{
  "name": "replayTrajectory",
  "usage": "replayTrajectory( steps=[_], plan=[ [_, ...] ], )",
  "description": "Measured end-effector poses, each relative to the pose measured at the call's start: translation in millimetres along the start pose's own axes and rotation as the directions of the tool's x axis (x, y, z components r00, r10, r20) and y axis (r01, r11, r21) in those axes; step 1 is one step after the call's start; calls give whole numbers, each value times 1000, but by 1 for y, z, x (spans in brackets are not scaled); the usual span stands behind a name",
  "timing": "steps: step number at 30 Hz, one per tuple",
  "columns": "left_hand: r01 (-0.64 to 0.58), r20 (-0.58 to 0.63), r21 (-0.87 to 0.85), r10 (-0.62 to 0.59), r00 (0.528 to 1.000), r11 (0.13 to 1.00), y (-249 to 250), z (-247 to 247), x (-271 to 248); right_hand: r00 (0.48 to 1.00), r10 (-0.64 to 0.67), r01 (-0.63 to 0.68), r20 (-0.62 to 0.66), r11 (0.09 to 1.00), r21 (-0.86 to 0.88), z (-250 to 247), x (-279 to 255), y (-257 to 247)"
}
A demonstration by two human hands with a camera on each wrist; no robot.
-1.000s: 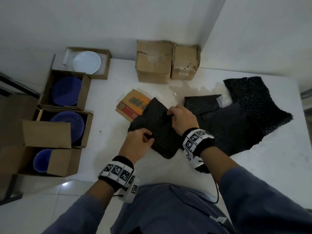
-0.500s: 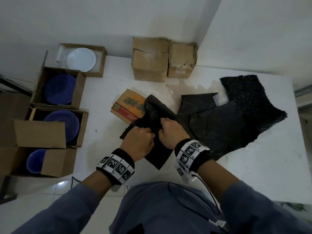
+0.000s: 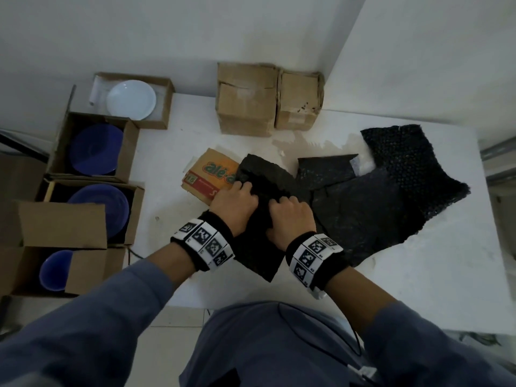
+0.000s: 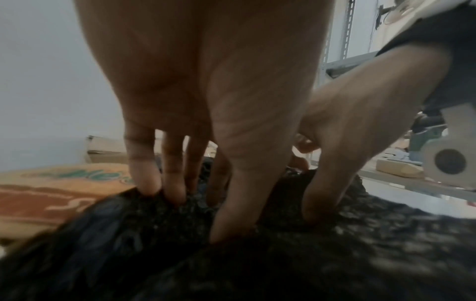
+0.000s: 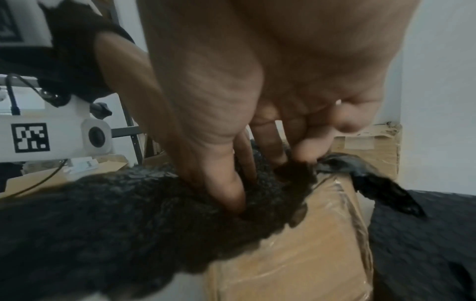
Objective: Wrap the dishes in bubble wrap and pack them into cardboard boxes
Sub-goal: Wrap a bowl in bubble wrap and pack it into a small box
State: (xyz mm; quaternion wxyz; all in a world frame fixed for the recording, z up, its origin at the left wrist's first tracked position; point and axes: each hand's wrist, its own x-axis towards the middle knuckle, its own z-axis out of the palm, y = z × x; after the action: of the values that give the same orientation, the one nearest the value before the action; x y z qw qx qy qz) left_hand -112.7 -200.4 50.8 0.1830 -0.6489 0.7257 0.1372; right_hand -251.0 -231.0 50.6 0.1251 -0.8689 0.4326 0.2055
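A black bubble-wrap bundle (image 3: 258, 254) lies on the white table (image 3: 424, 289), its far end over a flattened orange printed carton (image 3: 210, 171). Whatever is inside the bundle is hidden. My left hand (image 3: 237, 202) and right hand (image 3: 290, 216) sit side by side on top of it. In the left wrist view the left hand (image 4: 195, 211) digs its fingers (image 4: 170, 189) and thumb into the wrap (image 4: 231, 264). In the right wrist view the right hand (image 5: 257, 183) pinches a fold of wrap (image 5: 128, 224) between thumb and fingers.
Loose black bubble-wrap sheets (image 3: 368, 213) spread to the right. Two closed cardboard boxes (image 3: 245, 99) stand at the back. Left of the table, open boxes hold a white plate (image 3: 131, 99), blue plates (image 3: 96, 150) and a blue bowl (image 3: 54, 270).
The right hand came back from the bundle's far side to meet the left. Both hands then shifted forward along the bundle, and the wrap's far end is now folded over the orange carton.
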Motion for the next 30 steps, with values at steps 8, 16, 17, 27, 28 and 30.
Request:
replayTrajectory(
  steps=[8, 16, 17, 27, 28, 30],
  plan=[
    [-190, -19, 152, 195, 981, 970, -6, -7, 14, 998, -1, -2, -63, 999, -37, -7, 6, -6],
    [-65, 57, 122, 58, 997, 990, 1, 3, 14, 997, 59, -63, -44, 994, -92, 13, 9, -1],
    [-39, 49, 122, 34, 998, 992, 3, 8, 10, 998, 54, -58, -41, 993, -103, 14, 10, 0],
    [-58, -83, 43, 61, 995, 997, 3, 14, -9, 997, -75, 68, -36, 981, -182, 2, 12, -5],
    [-65, -57, 33, 67, 996, 997, 3, 13, -7, 997, -69, 63, -24, 979, -194, 2, 11, -6],
    [-58, -9, 57, 58, 998, 997, 6, 12, -4, 998, -58, 55, -7, 974, -220, 4, 11, -9]
  ],
)
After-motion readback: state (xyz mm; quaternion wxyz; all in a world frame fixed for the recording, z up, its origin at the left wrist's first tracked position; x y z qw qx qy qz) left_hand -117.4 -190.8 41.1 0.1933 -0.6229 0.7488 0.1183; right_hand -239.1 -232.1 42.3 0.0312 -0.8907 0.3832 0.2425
